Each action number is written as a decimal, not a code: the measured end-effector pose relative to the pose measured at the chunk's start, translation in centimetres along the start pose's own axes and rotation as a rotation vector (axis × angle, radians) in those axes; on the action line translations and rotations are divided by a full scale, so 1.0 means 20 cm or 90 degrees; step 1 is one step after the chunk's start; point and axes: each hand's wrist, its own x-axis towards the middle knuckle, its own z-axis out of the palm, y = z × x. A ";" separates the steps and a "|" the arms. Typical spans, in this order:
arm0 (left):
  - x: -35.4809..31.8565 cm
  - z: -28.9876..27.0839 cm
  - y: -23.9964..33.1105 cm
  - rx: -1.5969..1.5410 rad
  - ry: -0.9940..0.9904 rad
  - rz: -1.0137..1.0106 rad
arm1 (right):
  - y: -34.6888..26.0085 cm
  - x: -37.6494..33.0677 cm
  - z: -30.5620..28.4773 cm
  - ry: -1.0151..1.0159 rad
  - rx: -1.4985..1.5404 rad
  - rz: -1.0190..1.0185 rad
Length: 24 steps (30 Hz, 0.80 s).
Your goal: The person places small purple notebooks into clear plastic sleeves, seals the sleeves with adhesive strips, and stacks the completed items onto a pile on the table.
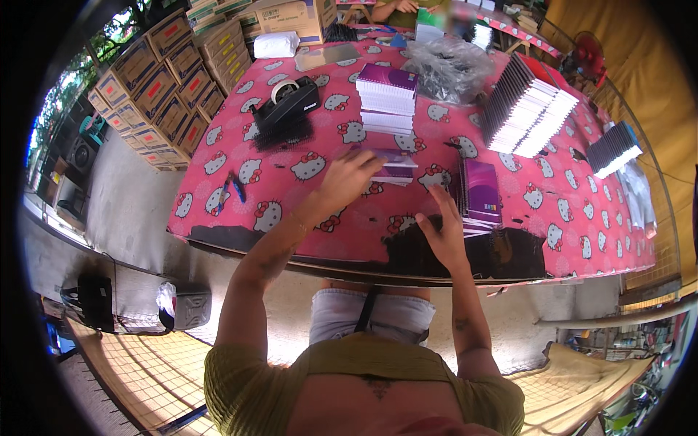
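Observation:
My left hand [350, 174] reaches over a short pile of purple booklets [396, 172]. Its fingers are closed on the edge of the top booklet [400, 158], which is slightly blurred and tilted. My right hand [445, 231] holds nothing; its thumb and fingers are apart, just left of a stack of purple spiral-bound notebooks [481, 187]. The fingertips come close to the spiral edge, and I cannot tell whether they touch it. Beyond my left hand stands a taller stack of purple-covered booklets [387, 98].
A black tape dispenser [287, 102], small pliers [231, 190] and a clear plastic bag of black coils [451, 69] lie on the pink tablecloth [305, 200]. To the right are spiral notebook stacks [527, 105]. Cartons [156, 80] rise at left; another person [407, 9] is across the table.

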 end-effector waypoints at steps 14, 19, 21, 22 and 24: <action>-0.30 -0.03 0.42 -0.192 0.098 -0.229 | 0.02 -0.17 0.29 0.043 0.424 0.211; -0.36 -0.05 0.47 -0.362 0.123 -0.307 | 0.02 -0.19 0.25 0.051 0.422 0.229; -0.41 0.02 0.50 -0.388 0.078 -0.298 | 0.07 -0.22 0.26 0.088 0.417 0.225; -0.42 0.03 0.50 -0.395 0.057 -0.288 | 0.02 -0.20 0.25 0.083 0.363 0.191; -0.41 0.01 0.55 -0.388 0.018 -0.316 | -0.09 -0.21 0.19 0.089 0.250 0.128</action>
